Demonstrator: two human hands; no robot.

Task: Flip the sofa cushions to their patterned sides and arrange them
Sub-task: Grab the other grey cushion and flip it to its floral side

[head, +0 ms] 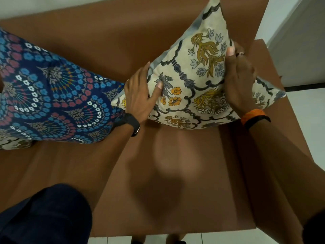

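Observation:
A cream cushion [190, 81] with yellow flowers and dark scrollwork stands tilted on one corner against the brown sofa's back, patterned side toward me. My left hand [140, 95] grips its left edge, thumb pressed into the front. My right hand [241, 76], wearing a ring, clasps its right edge. A dark blue cushion [52, 95] with blue, red and white flowers lies patterned side up on the left, touching the cream cushion's lower left corner. A corner of another cream cushion [15, 144] peeks from beneath the blue one.
The brown sofa seat [175, 164] stretches below the cushions, with the armrest [267, 55] at the right. White wall and tiled floor [307, 111] lie beyond it. My knee in dark cloth [47, 213] rests at the seat's front left.

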